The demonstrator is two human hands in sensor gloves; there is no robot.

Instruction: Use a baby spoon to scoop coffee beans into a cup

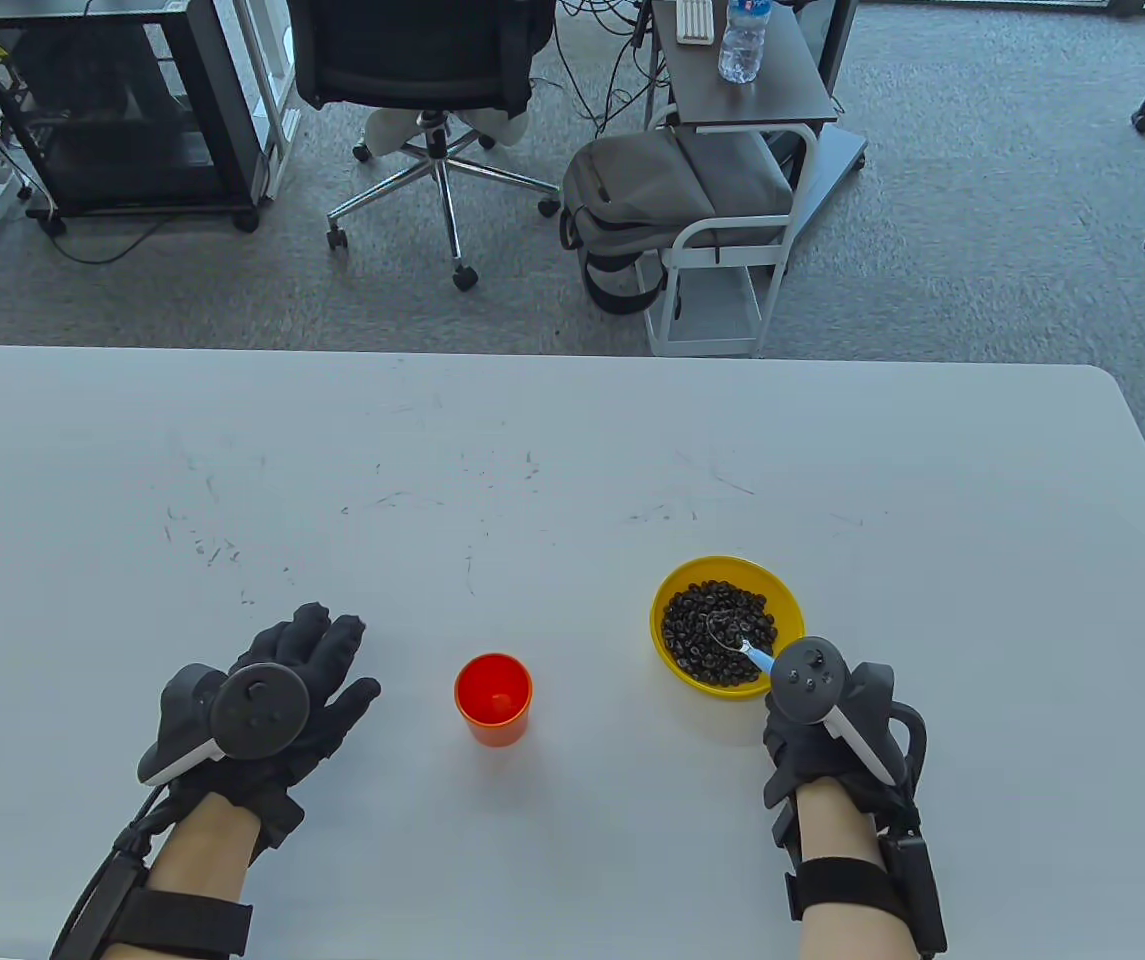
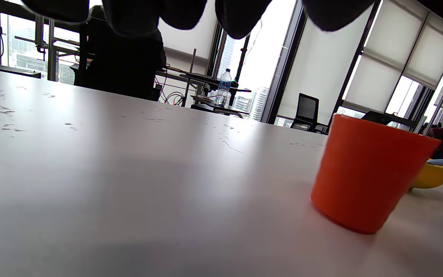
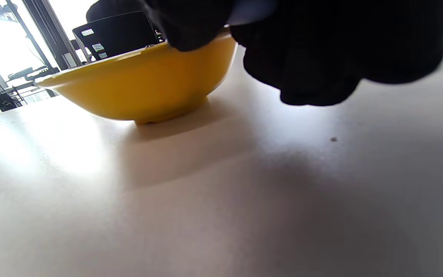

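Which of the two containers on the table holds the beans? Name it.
The yellow bowl, on the right by the right hand; coffee beans fill it. The orange cup at centre holds none visible.

A white table (image 1: pixel 572 470), scuffed with dark marks across its middle, carries an orange cup (image 1: pixel 493 698) standing upright near the front edge. A yellow bowl (image 1: pixel 727 625) of coffee beans (image 1: pixel 702 625) sits to the cup's right, apart from it and slightly farther back.

Smooth orange plastic cup (image 2: pixel 367 173), glossy yellow bowl (image 3: pixel 140 92), scuffed matt table (image 1: pixel 532 450)
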